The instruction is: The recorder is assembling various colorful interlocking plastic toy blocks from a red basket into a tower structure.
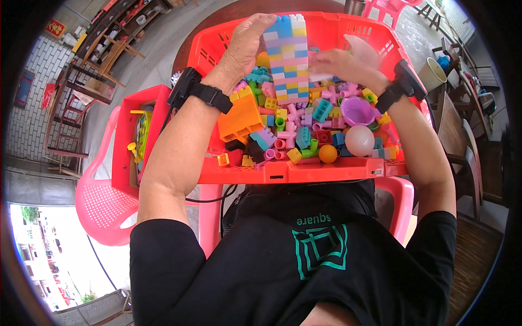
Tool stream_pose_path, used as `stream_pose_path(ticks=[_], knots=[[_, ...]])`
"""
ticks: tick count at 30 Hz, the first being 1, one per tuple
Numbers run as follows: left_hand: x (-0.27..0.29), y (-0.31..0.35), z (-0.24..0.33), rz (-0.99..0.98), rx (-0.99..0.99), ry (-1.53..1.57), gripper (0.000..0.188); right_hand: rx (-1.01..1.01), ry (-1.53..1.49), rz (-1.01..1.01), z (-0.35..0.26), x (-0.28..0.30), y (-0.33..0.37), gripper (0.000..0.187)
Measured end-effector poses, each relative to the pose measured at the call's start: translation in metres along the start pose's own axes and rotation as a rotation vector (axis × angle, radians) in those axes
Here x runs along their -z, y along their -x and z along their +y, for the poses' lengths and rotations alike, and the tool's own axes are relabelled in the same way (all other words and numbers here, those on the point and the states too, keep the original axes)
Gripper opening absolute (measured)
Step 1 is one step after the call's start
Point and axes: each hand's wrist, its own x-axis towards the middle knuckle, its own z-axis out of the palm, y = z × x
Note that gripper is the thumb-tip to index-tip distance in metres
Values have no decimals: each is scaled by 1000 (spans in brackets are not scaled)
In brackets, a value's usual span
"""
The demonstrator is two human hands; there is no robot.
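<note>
A tall tower of toy building bricks (289, 68) in white, blue, yellow, pink and lilac rises from the loose pieces in a red plastic basket (326, 172). Against its upper left side is my left hand (244, 46), closed on the top bricks, some fingers hidden behind. Just right of the tower, my right hand (342, 64) is smeared by motion, so its grip cannot be made out. Below the hands lie an orange block (239, 118), a purple bowl (359, 111), a pale ball (359, 140) and a small orange ball (328, 154).
A smaller red box (124, 152) with green and yellow toys stands at the left by a pink plastic chair (106, 204). The basket sits on a round brown table (217, 23). Wooden chairs line both sides; a black cable (209, 201) hangs under the basket's front edge.
</note>
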Motion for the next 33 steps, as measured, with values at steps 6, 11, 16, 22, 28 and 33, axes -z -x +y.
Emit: stream_pose_path(ticks=[6,11,16,22,28,33], knots=[[-6,0,0,-12,29,-14,21,458,703,257,41,-10,0,22],[-4,3,-1,-16,59,23,24,-5,439,94,27,-33,0,21],[-11,6,-1,-43,144,36,36,-121,610,111,41,-44,5,20],[-13,13,1,-14,165,-8,47,-182,604,76,25,-39,2,18],[-4,6,-3,-41,164,-50,51,-224,542,0,31,-22,3,19],[6,1,1,-9,73,-199,42,-175,601,6,39,-9,3,19]])
